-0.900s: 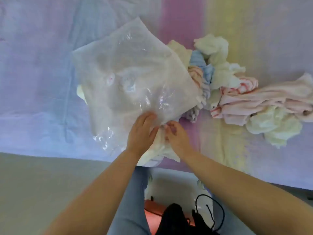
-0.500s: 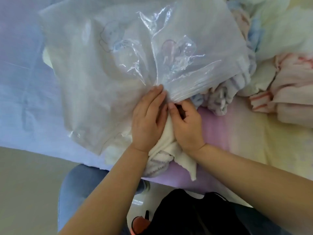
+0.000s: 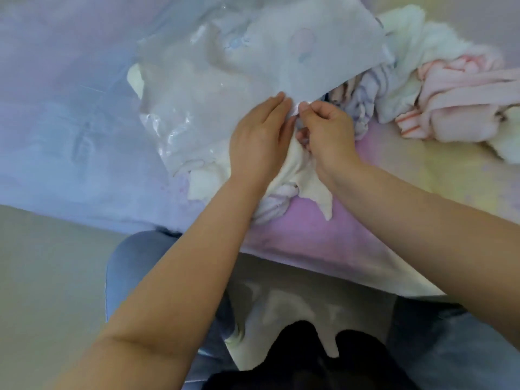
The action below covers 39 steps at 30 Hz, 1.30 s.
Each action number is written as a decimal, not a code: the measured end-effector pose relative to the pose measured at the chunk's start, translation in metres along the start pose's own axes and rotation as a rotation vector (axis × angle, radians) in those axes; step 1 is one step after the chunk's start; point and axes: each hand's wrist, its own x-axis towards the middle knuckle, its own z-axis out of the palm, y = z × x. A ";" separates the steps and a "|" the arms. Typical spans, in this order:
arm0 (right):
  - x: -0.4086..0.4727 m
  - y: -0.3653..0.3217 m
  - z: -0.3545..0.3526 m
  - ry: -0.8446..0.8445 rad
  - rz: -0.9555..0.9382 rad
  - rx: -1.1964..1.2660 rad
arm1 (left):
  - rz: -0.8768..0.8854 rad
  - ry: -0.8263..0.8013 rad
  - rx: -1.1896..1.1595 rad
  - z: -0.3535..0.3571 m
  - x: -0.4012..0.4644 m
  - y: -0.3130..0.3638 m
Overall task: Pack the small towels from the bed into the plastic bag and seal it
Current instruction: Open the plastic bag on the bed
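Hands: left hand (image 3: 257,139) flat on plastic bag (image 3: 253,68); right hand (image 3: 327,130) pinches its rim; towels (image 3: 287,175) protrude.

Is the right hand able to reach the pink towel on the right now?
Probably yes, but not at once: the right hand is pinching the bag edge. The pink towel lies uncovered beside it, with nothing between them.

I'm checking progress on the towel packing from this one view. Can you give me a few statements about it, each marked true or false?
1. Both hands, left hand and right hand, meet at the plastic bag edge. True.
2. All towels are packed. False: a pile of towels lies loose on the bed.
3. A cream towel lies under the hands. True.
4. The bag hangs above the floor. False: it lies on the bed.
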 end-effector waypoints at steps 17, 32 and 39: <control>-0.099 -0.042 -0.010 -0.055 0.065 0.099 | -0.111 -0.338 -0.143 -0.118 -0.011 0.052; -0.087 -0.012 -0.035 0.002 -0.113 -0.252 | 0.309 -0.618 0.370 -0.105 0.018 0.062; -0.069 -0.008 -0.041 -0.003 -0.064 -0.401 | 0.263 -0.390 0.405 -0.110 0.058 0.052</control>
